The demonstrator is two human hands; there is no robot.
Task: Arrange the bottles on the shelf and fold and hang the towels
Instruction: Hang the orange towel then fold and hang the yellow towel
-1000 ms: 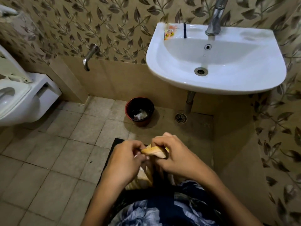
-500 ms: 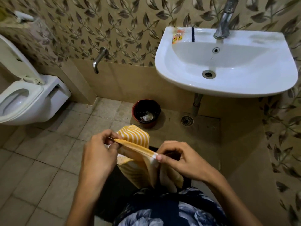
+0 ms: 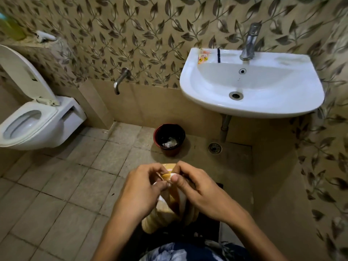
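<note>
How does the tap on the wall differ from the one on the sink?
The wall tap sticks out of the tiled wall low down and curves toward the floor; the sink tap stands upright on the white sink. The wall tap is slim, the sink tap thicker and taller. Both are shiny metal.

sink (image 3: 207,102) | sticker (image 3: 204,57) | print apparently too blurred to read
</note>
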